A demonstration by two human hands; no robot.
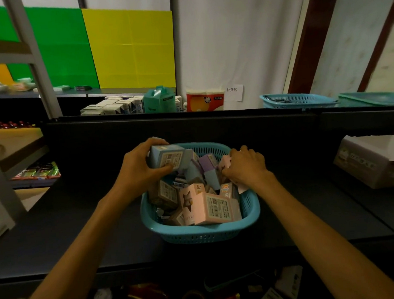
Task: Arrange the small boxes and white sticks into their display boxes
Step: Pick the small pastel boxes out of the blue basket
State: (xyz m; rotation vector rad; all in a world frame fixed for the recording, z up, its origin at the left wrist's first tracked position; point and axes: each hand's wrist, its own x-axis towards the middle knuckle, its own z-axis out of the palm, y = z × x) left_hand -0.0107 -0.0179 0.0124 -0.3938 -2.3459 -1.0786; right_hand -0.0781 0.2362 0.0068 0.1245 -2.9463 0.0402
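Observation:
A teal plastic basket (pixel 250 212) sits on the dark shelf in front of me, heaped with several small boxes in pink, purple, blue and brown. My left hand (pixel 137 167) grips a light blue box (pixel 168 158) at the basket's far left, lifted above the pile. My right hand (pixel 246 165) reaches into the right side of the basket with fingers curled down among the boxes, next to a pale pink box (pixel 225 161); what it holds is hidden. A larger pink box (pixel 215 210) lies at the front. No white sticks are visible.
An open display carton (pixel 374 162) stands on the shelf at the right. Behind the shelf's back panel are white cartons (pixel 116 106), a teal pack (pixel 160 99), a tissue-roll pack (pixel 205 101) and another teal basket (pixel 298 100). More goods lie on the lower shelf (pixel 201 296).

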